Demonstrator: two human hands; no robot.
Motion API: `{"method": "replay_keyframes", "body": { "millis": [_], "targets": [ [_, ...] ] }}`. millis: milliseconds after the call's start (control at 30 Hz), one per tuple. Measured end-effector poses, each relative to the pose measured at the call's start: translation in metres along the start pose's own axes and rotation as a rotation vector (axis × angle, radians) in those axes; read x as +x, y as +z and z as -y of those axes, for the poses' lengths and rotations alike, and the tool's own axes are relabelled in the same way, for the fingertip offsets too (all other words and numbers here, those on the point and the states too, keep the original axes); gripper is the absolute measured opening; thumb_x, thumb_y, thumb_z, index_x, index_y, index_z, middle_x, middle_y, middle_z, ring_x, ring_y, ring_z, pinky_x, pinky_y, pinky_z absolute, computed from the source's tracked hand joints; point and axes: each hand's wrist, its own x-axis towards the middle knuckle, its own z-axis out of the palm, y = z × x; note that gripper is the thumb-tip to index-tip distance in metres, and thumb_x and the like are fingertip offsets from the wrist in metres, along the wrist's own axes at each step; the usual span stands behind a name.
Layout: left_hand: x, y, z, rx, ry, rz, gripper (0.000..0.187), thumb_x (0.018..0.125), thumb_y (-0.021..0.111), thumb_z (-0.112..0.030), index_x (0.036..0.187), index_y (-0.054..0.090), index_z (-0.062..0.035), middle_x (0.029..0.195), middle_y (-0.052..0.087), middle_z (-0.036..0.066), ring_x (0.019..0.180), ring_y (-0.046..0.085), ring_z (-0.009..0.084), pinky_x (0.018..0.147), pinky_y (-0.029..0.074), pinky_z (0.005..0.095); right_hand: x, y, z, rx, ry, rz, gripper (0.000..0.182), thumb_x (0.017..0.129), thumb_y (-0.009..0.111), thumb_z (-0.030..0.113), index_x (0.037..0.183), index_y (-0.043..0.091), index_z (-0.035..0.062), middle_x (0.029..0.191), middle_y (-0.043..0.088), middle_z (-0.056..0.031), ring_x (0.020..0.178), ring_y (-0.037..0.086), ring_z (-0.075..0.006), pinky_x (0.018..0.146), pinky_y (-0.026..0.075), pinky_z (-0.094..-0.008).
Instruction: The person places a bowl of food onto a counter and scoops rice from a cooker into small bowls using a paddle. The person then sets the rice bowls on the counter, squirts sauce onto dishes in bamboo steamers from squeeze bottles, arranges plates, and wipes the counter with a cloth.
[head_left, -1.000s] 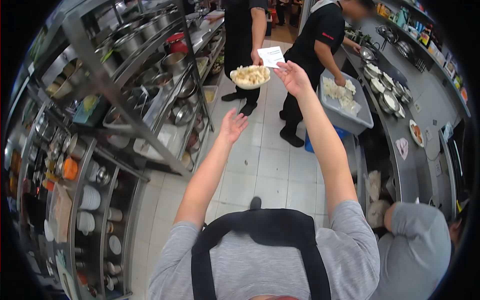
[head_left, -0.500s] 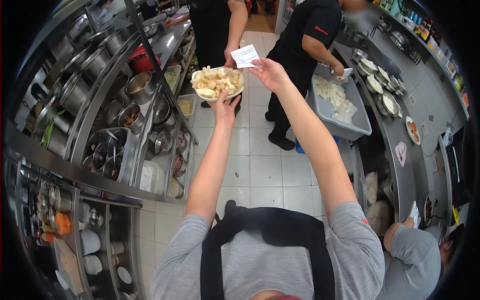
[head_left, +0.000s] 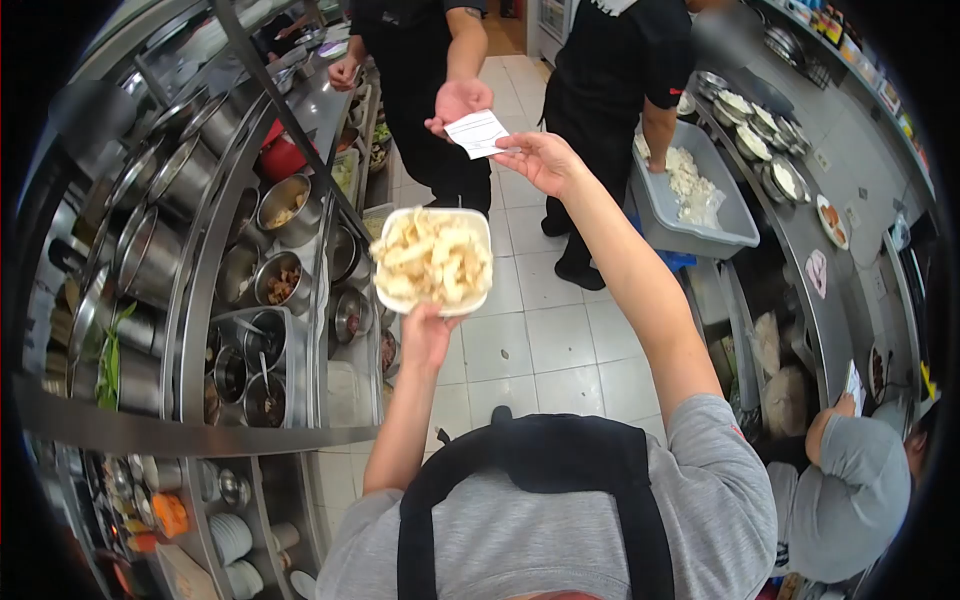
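My left hand (head_left: pixel 430 335) grips the near edge of a white dish (head_left: pixel 483 300) heaped with pale yellow food pieces (head_left: pixel 433 255); most of its fingers are hidden under the dish. Stretched out ahead, my right hand (head_left: pixel 541 160) pinches the right edge of a white paper slip (head_left: pixel 474 134) with printed lines. A co-worker's open palm (head_left: pixel 462 100) is just beyond the slip's far edge; whether it touches the paper I cannot tell.
Metal shelves with pots (head_left: pixel 290 210) run along the left. A grey tub (head_left: pixel 705 235) of white food, with another co-worker's arm in it, stands at right beside a steel counter (head_left: pixel 800 260). Another person in grey (head_left: pixel 850 500) is at lower right.
The dish in my left hand has come nearer to me and away from the co-worker. That co-worker's hand now lies palm up by the slip, which has moved slightly left and down.
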Motion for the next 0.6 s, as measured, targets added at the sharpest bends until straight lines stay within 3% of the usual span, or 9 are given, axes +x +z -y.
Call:
{"method": "replay_keyframes", "body": {
  "millis": [67, 233, 267, 400, 467, 500, 600],
  "targets": [
    [-0.021, -0.016, 0.007, -0.045, -0.099, -0.005, 0.068, 0.071, 0.046, -0.003, 0.135, 0.022, -0.0013, 0.133, 0.039, 0.018, 0.117, 0.046, 0.0339, 0.087, 0.05, 0.0465, 0.008, -0.006, -0.009, 0.025, -0.013, -0.025, 0.019, 0.08, 0.052, -0.002, 0.093, 0.05, -0.0155, 0.096, 0.056, -0.0227, 0.087, 0.061, -0.0306, 0.075, 0.055, -0.0341],
    [-0.052, -0.025, 0.03, -0.082, -0.253, 0.029, 0.069, 0.07, 0.046, -0.002, 0.135, 0.023, -0.0008, 0.131, 0.04, 0.018, 0.116, 0.047, 0.0339, 0.086, 0.05, 0.0473, 0.044, -0.01, -0.01, 0.123, -0.101, -0.087, 0.016, 0.085, 0.047, 0.004, 0.093, 0.046, -0.0101, 0.098, 0.053, -0.0223, 0.092, 0.058, -0.0353, 0.079, 0.053, -0.041],
    [-0.054, -0.023, 0.034, -0.102, -0.278, 0.028, 0.068, 0.069, 0.046, -0.002, 0.134, 0.024, -0.0007, 0.131, 0.041, 0.017, 0.115, 0.047, 0.0335, 0.085, 0.051, 0.0473, 0.046, -0.007, -0.005, 0.053, -0.072, -0.112, 0.023, 0.085, 0.048, 0.005, 0.1, 0.044, -0.0119, 0.103, 0.05, -0.0212, 0.101, 0.055, -0.0354, 0.087, 0.05, -0.0412],
    [-0.079, -0.023, 0.062, -0.033, -0.376, 0.031, 0.071, 0.068, 0.047, -0.001, 0.135, 0.023, -0.0007, 0.131, 0.041, 0.016, 0.117, 0.046, 0.0333, 0.091, 0.046, 0.0493, 0.017, -0.011, -0.019, 0.031, -0.014, -0.269, 0.035, 0.087, 0.051, 0.011, 0.114, 0.044, -0.0102, 0.112, 0.05, -0.019, 0.097, 0.056, -0.0334, 0.086, 0.048, -0.0414],
    [-0.082, -0.017, 0.072, 0.022, -0.415, 0.078, 0.071, 0.067, 0.048, 0.0, 0.134, 0.024, -0.0011, 0.131, 0.041, 0.016, 0.117, 0.046, 0.0329, 0.09, 0.047, 0.049, -0.022, -0.018, -0.015, -0.256, -0.091, -0.168, 0.039, 0.087, 0.054, 0.015, 0.12, 0.046, -0.0036, 0.113, 0.052, -0.0148, 0.096, 0.058, -0.0297, 0.084, 0.048, -0.0393],
    [-0.089, -0.016, 0.077, 0.07, -0.439, 0.121, 0.072, 0.067, 0.048, 0.0, 0.134, 0.024, -0.0015, 0.131, 0.041, 0.015, 0.116, 0.047, 0.0326, 0.089, 0.047, 0.0487, -0.05, -0.03, -0.021, -0.35, -0.122, -0.144, 0.034, 0.086, 0.056, 0.018, 0.117, 0.052, 0.0034, 0.105, 0.057, -0.0099, 0.092, 0.058, -0.0246, 0.081, 0.048, -0.0358],
    [-0.112, -0.002, 0.091, 0.162, -0.554, 0.251, 0.071, 0.066, 0.049, 0.0, 0.133, 0.027, -0.0026, 0.129, 0.043, 0.015, 0.114, 0.048, 0.033, 0.088, 0.048, 0.0492, -0.185, -0.083, -0.048, -0.71, -0.11, -0.101, 0.036, 0.086, 0.058, 0.031, 0.113, 0.057, 0.0069, 0.098, 0.059, -0.0036, 0.086, 0.055, -0.0098, 0.071, 0.045, -0.0258]
  ]
}}
